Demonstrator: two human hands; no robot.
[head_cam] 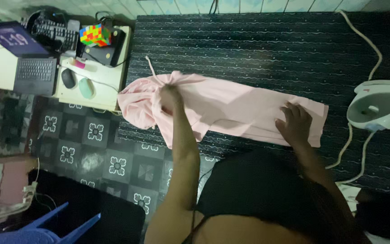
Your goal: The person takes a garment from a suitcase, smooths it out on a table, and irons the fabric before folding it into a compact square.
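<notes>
While left hand (170, 97) fingers pinch pink garment (231, 106), right hand (295, 123) fingers spread flat on it.

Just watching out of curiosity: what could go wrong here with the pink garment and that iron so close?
The iron stands near the right hand; its cord loops past the garment, so a tug might snag and tip it. The left hand bunches cloth hanging over the mat's edge, so it may slide off.

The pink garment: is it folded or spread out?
Mostly spread: the garment lies long on the dark mat, bunched only under the left hand.
</notes>
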